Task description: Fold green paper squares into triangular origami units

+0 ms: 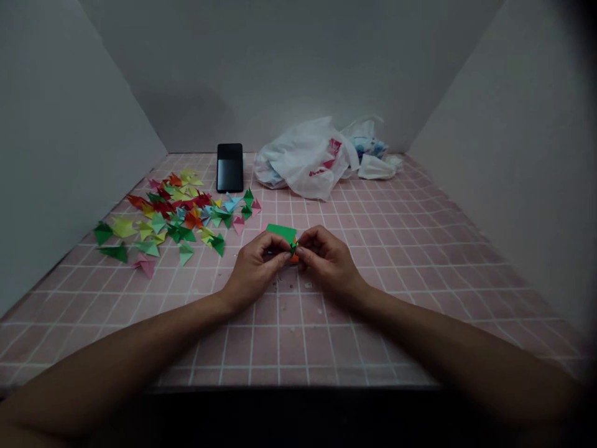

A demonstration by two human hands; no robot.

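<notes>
Both of my hands meet over the middle of the table. My left hand point(259, 264) pinches a small piece of folded green paper point(293, 247) between thumb and fingers. From the other side my right hand point(329, 262) pinches the same piece, its fingertips almost touching the left ones. Just behind the fingers lies a green paper sheet point(281, 233), with bits of orange and pink paper showing around it. My fingers hide most of the folded piece, so its exact shape cannot be made out.
Many folded paper cranes point(185, 234) in several colours are spread on the left. A black phone point(230, 168) leans at the back. White plastic bags point(308, 158) and a crumpled tissue point(375, 167) sit against the back wall. A pink checked cloth point(396, 249) covers the table; grey walls enclose three sides.
</notes>
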